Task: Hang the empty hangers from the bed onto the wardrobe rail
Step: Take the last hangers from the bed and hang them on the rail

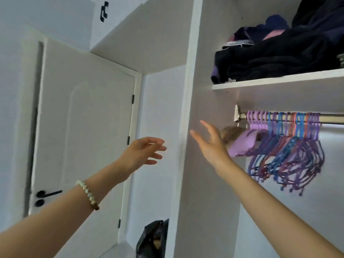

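**Two empty hands raised beside the wardrobe rail**

Two bare hands are reaching up in front of an open white wardrobe, and both are holding nothing. The left hand [145, 152] is hovering before the white wall beside the wardrobe's side panel [188, 101], with its fingers loosely curled and apart. A bracelet [88, 194] of pale beads is sitting on the left forearm. The right hand [210, 144] is lying open with the fingers spread, and it is pointing up toward the left end of the rail [331, 119]. It is near the hangers but is not touching them.

Many hangers [290, 146] are hanging on the metal rail, packed closely together near its left end, just beside the bracket [237, 113]. They are purple, blue and reddish, and they are looking slightly blurred. A folded lilac cloth [243, 144] is showing just behind the right hand, at the left of the hangers; what is carrying it cannot be told.

Above the rail, a white shelf [279, 81] is carrying a pile of dark clothes [279, 58]. At the left, a white door [83, 127] with a black handle [49, 193] is standing closed. Low down, beside the wardrobe, a black bag [152, 239] is showing.
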`<state>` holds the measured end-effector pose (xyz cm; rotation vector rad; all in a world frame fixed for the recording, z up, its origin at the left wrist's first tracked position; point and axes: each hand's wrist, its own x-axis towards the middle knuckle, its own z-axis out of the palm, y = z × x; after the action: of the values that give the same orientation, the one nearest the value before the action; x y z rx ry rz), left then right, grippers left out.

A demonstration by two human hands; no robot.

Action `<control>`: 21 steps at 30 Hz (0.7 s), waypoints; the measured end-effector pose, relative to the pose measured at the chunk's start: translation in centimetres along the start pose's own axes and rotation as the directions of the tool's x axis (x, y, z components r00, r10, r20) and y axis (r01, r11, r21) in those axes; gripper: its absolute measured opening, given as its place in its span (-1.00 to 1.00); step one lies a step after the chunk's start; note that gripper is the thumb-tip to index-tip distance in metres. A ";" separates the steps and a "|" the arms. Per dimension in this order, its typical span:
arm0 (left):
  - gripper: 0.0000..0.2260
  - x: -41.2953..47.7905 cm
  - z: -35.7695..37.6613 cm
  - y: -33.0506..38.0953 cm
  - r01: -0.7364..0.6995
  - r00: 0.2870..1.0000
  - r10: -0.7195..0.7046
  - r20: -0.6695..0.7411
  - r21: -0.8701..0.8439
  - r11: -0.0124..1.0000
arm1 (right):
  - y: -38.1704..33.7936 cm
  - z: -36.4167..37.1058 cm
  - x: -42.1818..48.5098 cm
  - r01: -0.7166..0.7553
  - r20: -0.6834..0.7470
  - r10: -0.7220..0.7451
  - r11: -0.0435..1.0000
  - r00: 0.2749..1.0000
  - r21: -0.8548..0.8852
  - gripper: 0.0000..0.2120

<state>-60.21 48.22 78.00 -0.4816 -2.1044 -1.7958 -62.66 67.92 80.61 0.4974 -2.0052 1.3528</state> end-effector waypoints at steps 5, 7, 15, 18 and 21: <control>-0.77 -7.5 -15.0 -4.1 0.118 0.965 -0.067 -0.254 0.192 0.974 | -3.8 13.4 -4.8 -0.046 0.378 0.007 0.995 0.926 0.093 -0.46; -0.69 -11.6 -20.6 -6.1 0.199 0.936 -0.099 -0.338 0.275 0.941 | -5.3 19.2 -7.5 -0.060 0.491 0.005 0.993 0.871 0.097 -0.42; -0.45 -33.7 -38.4 -15.0 0.589 0.732 -0.280 -0.621 0.370 0.719 | -9.6 40.9 -24.4 -0.128 0.849 -0.004 0.988 0.528 0.085 -0.37; -0.37 -42.6 -42.8 -18.3 0.722 0.617 -0.362 -0.699 0.319 0.614 | -10.5 47.5 -32.3 -0.135 0.922 0.001 0.989 0.388 0.055 -0.36; -0.25 -50.8 -46.0 -21.8 0.823 0.487 -0.435 -0.757 0.232 0.518 | -11.0 53.0 -40.0 -0.129 0.965 0.011 0.991 0.261 0.024 -0.35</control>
<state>-23.64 -2.52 42.52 1.1451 -2.2572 -1.1537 -43.70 12.91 46.73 1.6618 -2.9426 1.2891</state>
